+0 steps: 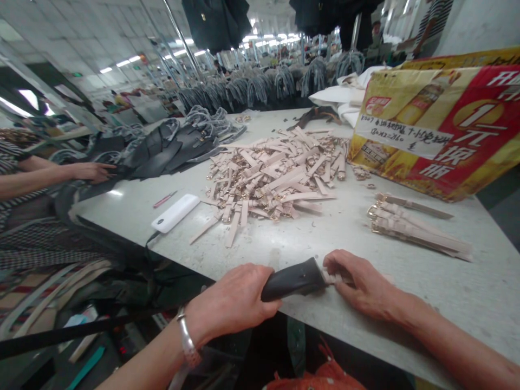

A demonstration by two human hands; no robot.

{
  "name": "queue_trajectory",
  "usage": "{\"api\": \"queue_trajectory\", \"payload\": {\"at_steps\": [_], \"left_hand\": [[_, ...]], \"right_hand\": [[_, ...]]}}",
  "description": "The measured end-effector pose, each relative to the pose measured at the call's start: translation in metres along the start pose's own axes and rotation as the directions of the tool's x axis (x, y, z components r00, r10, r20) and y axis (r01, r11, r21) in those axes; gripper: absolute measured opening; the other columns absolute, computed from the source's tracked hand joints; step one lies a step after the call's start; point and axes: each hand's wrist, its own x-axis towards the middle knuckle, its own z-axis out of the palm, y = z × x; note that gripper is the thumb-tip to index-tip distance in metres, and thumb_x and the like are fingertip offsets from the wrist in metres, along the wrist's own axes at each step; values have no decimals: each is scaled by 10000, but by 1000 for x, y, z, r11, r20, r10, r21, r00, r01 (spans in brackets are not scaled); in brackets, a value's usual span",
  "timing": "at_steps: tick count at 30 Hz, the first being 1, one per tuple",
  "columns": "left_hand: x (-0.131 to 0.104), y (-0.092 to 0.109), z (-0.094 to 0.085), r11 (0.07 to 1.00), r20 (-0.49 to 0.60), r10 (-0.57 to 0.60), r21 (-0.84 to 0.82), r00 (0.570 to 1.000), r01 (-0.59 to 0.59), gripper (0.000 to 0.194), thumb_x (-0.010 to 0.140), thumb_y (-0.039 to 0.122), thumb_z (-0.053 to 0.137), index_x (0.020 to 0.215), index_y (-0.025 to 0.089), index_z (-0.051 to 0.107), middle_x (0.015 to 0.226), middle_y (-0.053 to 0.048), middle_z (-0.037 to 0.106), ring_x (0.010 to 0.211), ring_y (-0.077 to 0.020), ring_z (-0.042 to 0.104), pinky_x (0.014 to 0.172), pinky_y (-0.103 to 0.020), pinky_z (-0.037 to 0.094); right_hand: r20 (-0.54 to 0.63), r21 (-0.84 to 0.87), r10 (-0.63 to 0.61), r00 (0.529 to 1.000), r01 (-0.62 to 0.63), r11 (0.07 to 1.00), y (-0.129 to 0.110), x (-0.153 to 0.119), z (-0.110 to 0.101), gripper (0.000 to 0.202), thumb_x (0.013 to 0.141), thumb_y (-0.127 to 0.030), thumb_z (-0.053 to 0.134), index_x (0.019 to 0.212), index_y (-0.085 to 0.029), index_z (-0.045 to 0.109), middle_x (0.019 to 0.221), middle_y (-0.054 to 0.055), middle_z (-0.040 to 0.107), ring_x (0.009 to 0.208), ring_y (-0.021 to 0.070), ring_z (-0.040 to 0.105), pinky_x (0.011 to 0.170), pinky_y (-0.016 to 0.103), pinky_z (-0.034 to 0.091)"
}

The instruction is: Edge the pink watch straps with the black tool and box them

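My left hand (239, 295) is wrapped round a black leather-like piece (294, 280) at the table's front edge. At the right end of that piece, my right hand (359, 281) has its fingers closed on a small pale strap (331, 278), which touches the black piece's end. Beyond my hands lies a big pile of pale pink straps (272, 176) with gold-coloured buckles. A smaller bundle of the same straps (414, 225) rests to the right, above my right hand.
A yellow and red box (439, 130) stands at the back right. Toward the left are a white device (176, 213) with a cable, a thin pink tool (164, 199) and stacked black pieces (162, 151). Another person's hand (92, 172) touches that stack.
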Motion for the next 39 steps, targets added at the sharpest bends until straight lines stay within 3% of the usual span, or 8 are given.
{"api": "queue_trajectory", "payload": {"at_steps": [4,8,12,15,21,27,32,39], "left_hand": [[-6,0,-2,999,6,-3,51,1000,3,238,766,434,521,840,223,600,794,-31,658,748,-203,618,643,-267,437],[2,13,-7,997,10,15,81,1000,-15,225,767,418,512,809,217,606,766,-41,658,761,-216,626,660,-284,437],[15,24,-6,999,0,39,11,999,-39,234,769,414,506,805,208,612,756,-39,658,707,-193,622,608,-257,428],[17,19,-3,999,-11,20,-35,1000,-21,255,767,426,511,830,203,617,778,-38,662,706,-186,621,594,-245,424],[6,-4,-5,998,15,-49,-31,999,50,268,760,443,528,844,208,624,768,-20,659,691,-177,615,582,-237,414],[-3,-5,-5,998,12,-59,3,998,59,256,773,428,510,834,204,618,746,-22,647,668,-170,607,569,-234,404],[-4,5,-3,997,-43,-56,43,998,57,298,797,470,486,878,212,610,811,-44,646,744,-190,616,642,-257,424],[14,31,-9,995,1,19,98,1000,-20,271,784,440,491,823,199,607,779,-59,653,762,-220,628,647,-290,442]], "right_hand": [[-15,-1,-4,1000,4,1000,0,1,-2,287,645,-33,499,879,-198,491,817,-3,541,691,128,464,625,255,372],[-25,15,-22,999,23,1000,2,2,-2,308,665,-50,525,931,-200,484,843,4,550,714,133,487,645,262,392],[-43,104,-24,999,28,994,5,2,-1,311,677,-55,535,936,-206,454,859,4,564,762,142,522,684,270,421],[-72,134,-4,997,13,991,7,1,1,329,664,-59,550,938,-207,445,854,-2,569,757,141,535,691,274,433],[-90,-10,-7,996,6,1000,5,0,0,309,657,-71,564,929,-196,492,870,16,561,752,151,526,673,281,421],[-85,-229,36,996,-54,972,8,-4,-7,85,741,-216,608,824,-199,618,818,39,589,787,199,534,697,321,391],[-89,-217,37,995,-55,975,14,-6,-5,123,737,-216,620,855,-203,652,792,38,617,763,192,542,691,317,385],[-78,-161,58,995,-70,984,16,-6,-5,112,770,-256,615,862,-207,660,817,36,636,796,194,563,711,310,394]]}}
